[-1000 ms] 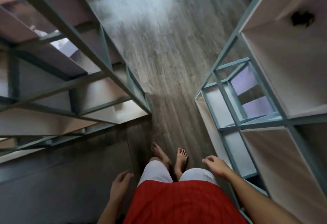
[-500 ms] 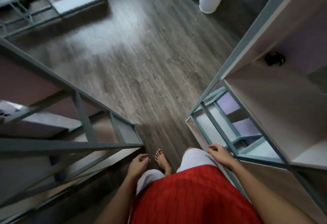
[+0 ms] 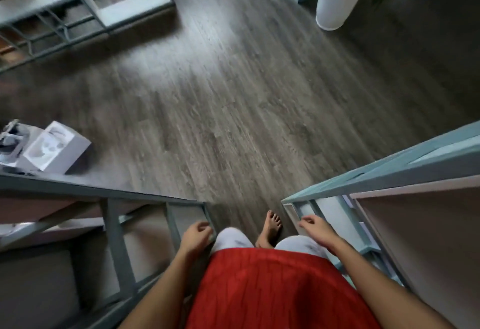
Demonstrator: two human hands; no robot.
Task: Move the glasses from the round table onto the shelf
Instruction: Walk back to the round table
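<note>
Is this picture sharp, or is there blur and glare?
Head view: motion blur smears the left shelf and white box; pale glare lies on the wood floor; left hand and right hand look sharper.

White box (image 3: 55,146) newly in view

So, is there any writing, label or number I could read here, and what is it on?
No text can be read in this view.
White box: a grey print on its face, too blurred to make out any words.
White planter: no marking shows.
</note>
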